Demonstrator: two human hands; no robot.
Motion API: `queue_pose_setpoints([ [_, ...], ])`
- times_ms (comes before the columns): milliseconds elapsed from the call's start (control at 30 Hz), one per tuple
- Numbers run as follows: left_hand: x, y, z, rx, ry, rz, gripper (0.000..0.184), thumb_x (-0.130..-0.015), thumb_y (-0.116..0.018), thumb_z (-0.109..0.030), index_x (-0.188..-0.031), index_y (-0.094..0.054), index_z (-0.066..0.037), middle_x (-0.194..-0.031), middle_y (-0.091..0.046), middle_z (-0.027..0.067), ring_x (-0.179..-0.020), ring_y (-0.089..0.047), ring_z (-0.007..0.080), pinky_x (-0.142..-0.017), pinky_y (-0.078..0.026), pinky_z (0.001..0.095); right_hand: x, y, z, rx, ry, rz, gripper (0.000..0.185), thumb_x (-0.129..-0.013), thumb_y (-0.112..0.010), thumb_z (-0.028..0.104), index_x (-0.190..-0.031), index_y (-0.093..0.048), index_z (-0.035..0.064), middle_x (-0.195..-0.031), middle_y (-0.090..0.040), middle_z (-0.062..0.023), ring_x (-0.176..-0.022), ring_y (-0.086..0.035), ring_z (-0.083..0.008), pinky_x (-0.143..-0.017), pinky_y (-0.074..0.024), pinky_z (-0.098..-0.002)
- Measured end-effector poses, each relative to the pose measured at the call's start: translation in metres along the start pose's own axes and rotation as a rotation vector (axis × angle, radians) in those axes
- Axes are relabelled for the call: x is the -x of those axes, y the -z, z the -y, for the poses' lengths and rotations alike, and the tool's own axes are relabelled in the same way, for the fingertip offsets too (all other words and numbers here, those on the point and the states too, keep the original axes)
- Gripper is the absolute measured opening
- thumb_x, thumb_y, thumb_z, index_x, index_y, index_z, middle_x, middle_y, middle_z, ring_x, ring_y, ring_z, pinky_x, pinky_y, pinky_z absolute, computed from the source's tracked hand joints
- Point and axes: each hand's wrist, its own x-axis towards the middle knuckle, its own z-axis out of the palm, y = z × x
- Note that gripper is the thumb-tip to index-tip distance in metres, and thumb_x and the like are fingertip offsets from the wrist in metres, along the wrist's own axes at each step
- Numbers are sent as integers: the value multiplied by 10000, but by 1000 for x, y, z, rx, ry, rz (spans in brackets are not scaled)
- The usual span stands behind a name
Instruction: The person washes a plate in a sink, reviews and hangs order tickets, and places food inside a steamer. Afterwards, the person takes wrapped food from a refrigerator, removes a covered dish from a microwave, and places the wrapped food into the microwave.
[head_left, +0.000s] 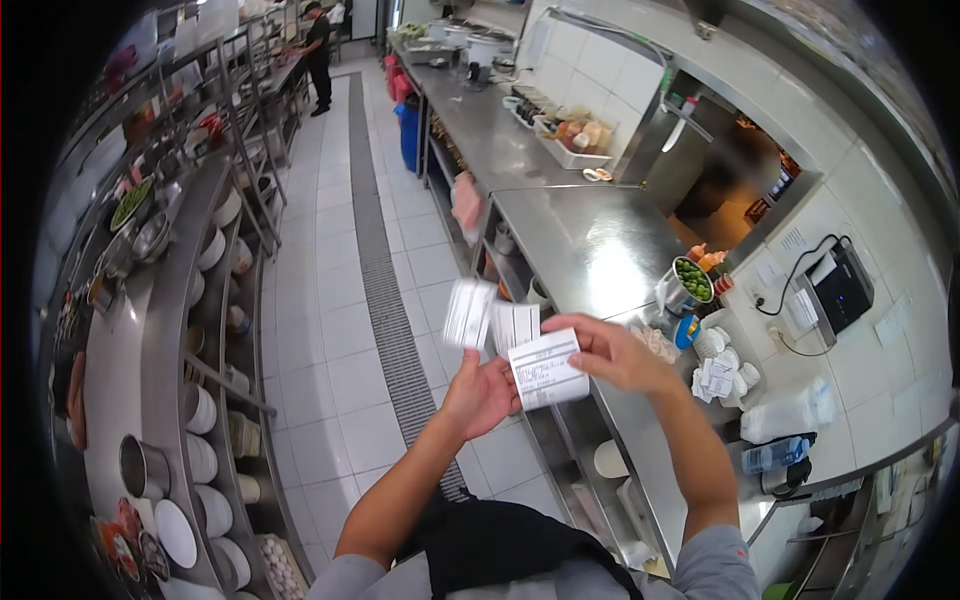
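Observation:
Printed receipts are spread between my two hands in front of my body. My left hand [480, 397] is palm up, its thumb against the lower end of a motion-blurred receipt [466, 312]. My right hand [622, 354] pinches the right edge of the nearest receipt [549, 372], which faces me with dark bands and print too small to read. Behind it, a further receipt [517, 326] stands up between the hands, partly covered. Some of my left fingers are hidden behind the near receipt.
To my right runs a steel counter [570, 235] with a pot of small green limes [690, 284], stacked white cups [712, 343] and a water bottle [776, 455]. A black printer [838, 290] hangs on the wall. Shelves of bowls [201, 458] line the left. Another person [318, 60] stands far down the aisle.

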Motion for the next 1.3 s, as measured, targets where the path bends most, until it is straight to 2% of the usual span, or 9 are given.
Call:
queue_pose_setpoints([
  [100,15,-3,-18,-64,-219,-52,854,-946,-107,-686,-1446,-352,-39,-1423,-475,139,-1304,-459,276,-1086,-348,430,-6,-20,-29,-25,-43,13,493,-935,-530,28,-1409,-395,8,-1204,-612,-112,-1125,-576,-145,-985,-442,-316],
  [267,29,16,-40,-83,-323,-229,519,-1039,-287,-412,-1376,-426,-41,-1345,-543,125,-1235,-535,283,-1016,-442,437,-15,-43,-59,-66,-104,-64,475,-934,-491,-24,-1398,-395,12,-1197,-612,-113,-1103,-585,-148,-968,-446,-313],
  [367,39,14,-53,6,-336,-251,492,-1034,-282,-341,-1364,-420,-4,-1340,-537,152,-1234,-532,305,-1037,-428,454,-20,-52,-78,18,-101,-104,465,-931,-482,-37,-1386,-407,22,-1141,-631,-101,-1037,-599,-132,-921,-453,-290],
  [500,48,30,-62,104,-356,-206,444,-879,-380,-105,-1290,-414,58,-1347,-495,201,-1247,-502,347,-1068,-396,504,-28,-57,-87,163,-140,-123,465,-932,-485,-51,-1383,-402,22,-1191,-603,-105,-1103,-578,-146,-962,-448,-305],
  [633,53,31,-69,139,-398,-195,486,-782,-408,-45,-1254,-412,74,-1328,-491,215,-1250,-492,367,-1091,-365,529,-38,-64,-89,68,-114,-158,490,-922,-500,-59,-1392,-395,34,-1128,-607,-83,-1041,-589,-127,-912,-463,-277],
  [833,41,21,-69,-17,-371,-245,427,-889,-522,-90,-1289,-456,45,-1318,-525,198,-1243,-510,316,-1092,-362,498,-48,-62,-97,-6,-43,-202,560,-900,-534,-73,-1418,-357,43,-982,-578,-51,-938,-594,-98,-785,-466,-230],
  [1000,12,15,-66,-301,-547,-589,393,-915,-589,3,-1286,-466,47,-1187,-607,160,-1082,-619,246,-900,-537,379,-46,-47,-99,-42,-36,-178,624,-868,-559,-112,-1432,-338,39,-972,-575,-56,-915,-604,-99,-757,-464,-211],
  [1100,-5,21,-69,-634,-571,-638,393,-887,-611,46,-1258,-484,64,-1113,-635,162,-1027,-644,237,-853,-565,345,-44,-36,-109,-45,-1,-186,621,-867,-583,-100,-1425,-360,56,-963,-582,-46,-858,-607,-70,-667,-440,-188],
  [1300,-43,7,-69,-646,-529,-693,373,-865,-618,79,-1223,-511,76,-1097,-637,180,-1012,-652,241,-841,-575,341,-33,-10,-109,-114,7,-221,567,-862,-588,-106,-1385,-434,51,-943,-587,-47,-808,-592,-64,-659,-446,-194],
])
